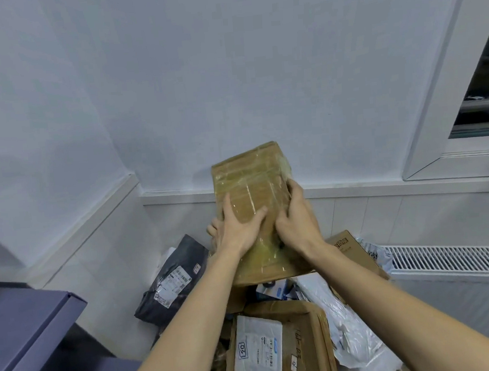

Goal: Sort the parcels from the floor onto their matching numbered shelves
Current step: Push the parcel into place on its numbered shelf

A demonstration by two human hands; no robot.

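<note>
I hold a flat brown cardboard parcel wrapped in clear tape, raised in front of the wall above the pile. My left hand grips its left side, thumb on top and fingers curled beneath. My right hand grips its right edge. Below on the floor lies a heap of parcels: a cardboard box with a white label marked 03, a black plastic mailer, white plastic mailers and another printed carton. No numbered shelf face shows.
A purple-blue metal shelf edge stands at the lower left. A white radiator runs along the right wall under a window frame. The wall corner is at the left, with a ledge behind the parcel.
</note>
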